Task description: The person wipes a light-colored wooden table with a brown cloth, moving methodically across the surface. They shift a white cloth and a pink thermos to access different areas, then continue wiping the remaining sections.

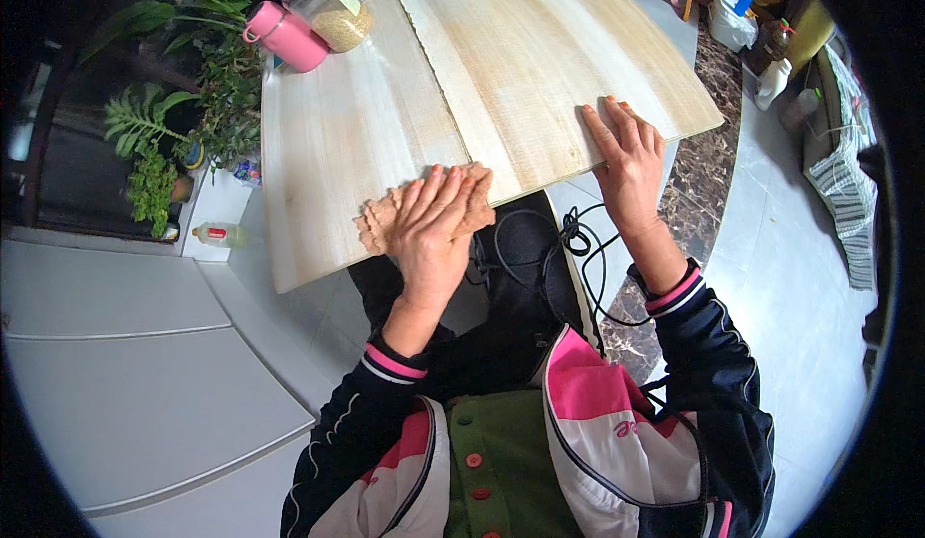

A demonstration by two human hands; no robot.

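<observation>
A pale wooden tabletop (520,54) with a jagged seam spans the space before me. My left hand (432,238) lies palm down with its fingers spread on a crumpled, pinkish-tan cloth (376,224). The cloth rests at the near edge, partly over the seam's end, and some of it is hidden under the hand. To the right, my right hand (627,148) rests on the near edge with its fingers on the wood, holding nothing. Both palms are hidden.
A pink metal bottle (289,38) stands beside a clear jar of grain (343,23) at the back left. Potted plants (155,184) fill the left side. Black cables (578,238) hang below the near edge. White containers (773,83) stand on the floor at right.
</observation>
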